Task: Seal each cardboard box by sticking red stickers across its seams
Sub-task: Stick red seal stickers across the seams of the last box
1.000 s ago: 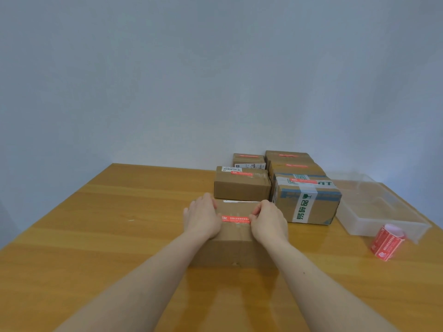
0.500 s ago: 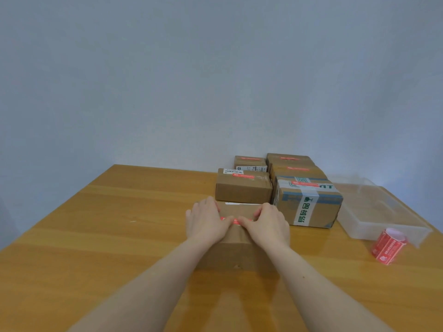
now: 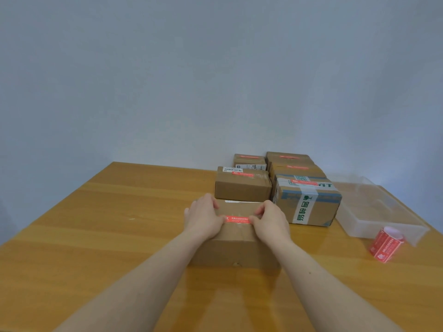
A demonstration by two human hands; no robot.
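plain brown cardboard box [image 3: 233,245] flat on table, red sticker [image 3: 237,219] across top (lying flat)
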